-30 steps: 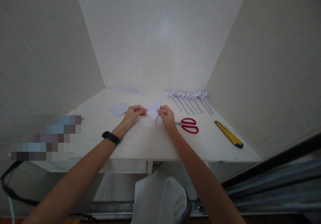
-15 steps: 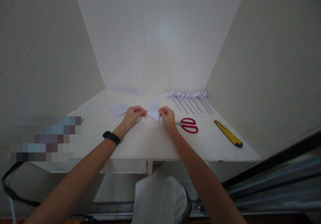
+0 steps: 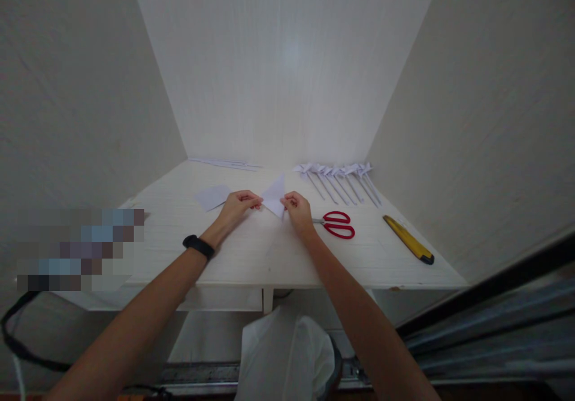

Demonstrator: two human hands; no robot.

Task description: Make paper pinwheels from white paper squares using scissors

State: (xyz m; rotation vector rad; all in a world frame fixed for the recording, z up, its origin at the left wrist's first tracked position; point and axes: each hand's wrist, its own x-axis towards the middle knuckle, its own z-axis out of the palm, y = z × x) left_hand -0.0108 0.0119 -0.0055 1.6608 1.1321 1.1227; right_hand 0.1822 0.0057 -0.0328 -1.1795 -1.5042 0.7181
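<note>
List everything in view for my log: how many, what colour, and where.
Held sheet: 1, white, between the hands
Loose paper: count unclear, white, beside the left hand
Strips: several, white, table's back left
Pinwheels: several overlapping, white, back right
Scissors: 1, red handles, beside the right hand
Cutter: 1, yellow and black, table's right side
Table: 1, white, centre
Walls: 3, pale, back and both sides
Pixelated patch: 1, mixed colours, left; contents hidden
Wristband: 1, black, left wrist
Left hand: 1, bare, pinching the sheet's left
Right hand: 1, bare, pinching its right
</note>
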